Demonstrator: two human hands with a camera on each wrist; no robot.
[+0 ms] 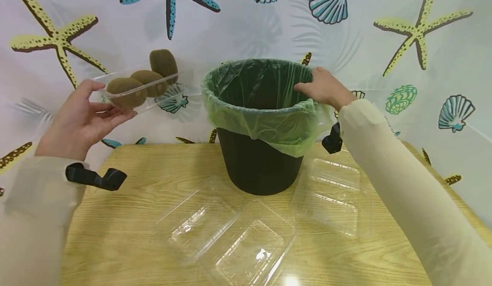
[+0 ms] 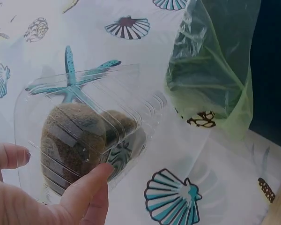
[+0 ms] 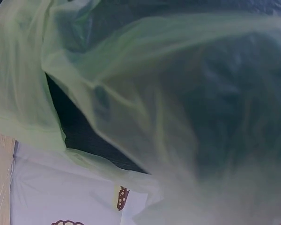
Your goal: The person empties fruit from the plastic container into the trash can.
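My left hand [image 1: 88, 119] grips one end of a clear plastic tray [image 1: 153, 100], raised above the table at the left. Three brown kiwis lie in the tray; the nearest kiwi [image 2: 72, 140] shows large through the plastic in the left wrist view. A black trash can [image 1: 261, 166] lined with a green plastic bag [image 1: 265, 123] stands on the table. At its right rim my right hand [image 1: 324, 87] holds on, thumb over the inner side. The right wrist view is filled mostly by the bag's loose folds [image 3: 131, 93], hiding the fingers there.
Near the front of the wooden table [image 1: 127, 217] lie two clear plastic trays, one tray [image 1: 250, 247] overlapping the other tray [image 1: 196, 222]. Another clear tray [image 1: 334, 196] lies right of the can, beside my right forearm. A sea-patterned cloth [image 1: 250, 29] hangs behind the table.
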